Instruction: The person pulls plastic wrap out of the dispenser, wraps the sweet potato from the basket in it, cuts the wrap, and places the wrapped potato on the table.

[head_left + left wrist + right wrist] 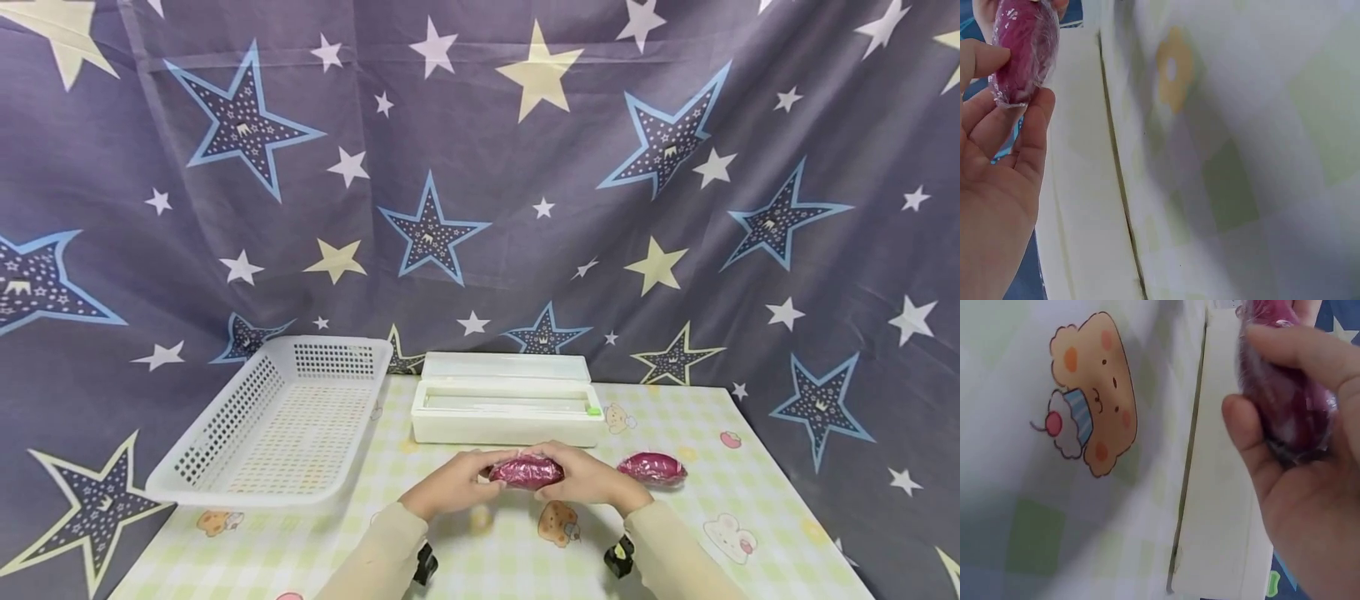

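Note:
Both hands hold a purple-red sweet potato [527, 472] wrapped in shiny clear film, above the table in front of the white box. At its left end, my left hand [459, 482] grips it between thumb and fingers. My right hand [587, 477] grips the opposite end. In the right wrist view, loose film clings around the sweet potato [1291, 403], with the thumb and a finger on it. Crinkled film shows at the lower end of the sweet potato [1025, 53] in the left wrist view. A second wrapped sweet potato [652, 468] lies right of my right hand.
Behind the hands stands a long white plastic-wrap dispenser [510, 427], its lid [506, 367] raised and a green slider [594, 411] at the right. A white perforated basket [247, 498] is at the left. A checked cloth [675, 575] covers the table; a starry curtain [480, 142] hangs behind.

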A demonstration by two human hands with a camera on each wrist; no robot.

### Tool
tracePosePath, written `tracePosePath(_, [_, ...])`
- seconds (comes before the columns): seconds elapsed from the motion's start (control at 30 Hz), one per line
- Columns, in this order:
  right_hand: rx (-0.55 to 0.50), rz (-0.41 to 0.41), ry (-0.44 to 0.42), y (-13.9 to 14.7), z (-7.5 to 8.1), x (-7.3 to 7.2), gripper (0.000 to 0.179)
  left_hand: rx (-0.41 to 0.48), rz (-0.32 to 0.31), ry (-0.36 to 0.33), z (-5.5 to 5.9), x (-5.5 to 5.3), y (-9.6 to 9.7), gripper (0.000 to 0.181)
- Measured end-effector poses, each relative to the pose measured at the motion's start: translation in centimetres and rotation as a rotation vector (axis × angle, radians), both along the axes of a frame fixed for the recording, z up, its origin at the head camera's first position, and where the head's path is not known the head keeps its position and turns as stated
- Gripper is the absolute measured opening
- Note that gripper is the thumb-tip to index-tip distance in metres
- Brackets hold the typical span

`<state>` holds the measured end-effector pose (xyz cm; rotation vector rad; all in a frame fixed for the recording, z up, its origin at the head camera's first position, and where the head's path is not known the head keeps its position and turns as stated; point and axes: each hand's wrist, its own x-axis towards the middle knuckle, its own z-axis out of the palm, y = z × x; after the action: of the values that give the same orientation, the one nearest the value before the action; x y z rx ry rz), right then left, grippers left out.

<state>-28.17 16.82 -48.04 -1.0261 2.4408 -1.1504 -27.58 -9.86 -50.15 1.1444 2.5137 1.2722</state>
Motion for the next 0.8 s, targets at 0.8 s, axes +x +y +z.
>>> tracePosePath(0.8, [-0.200, -0.109, -0.202, 1.3, 0.8, 0.4, 0.041, 0.128, 0.149, -0.109, 1.2, 0.2, 1.1, 0.039])
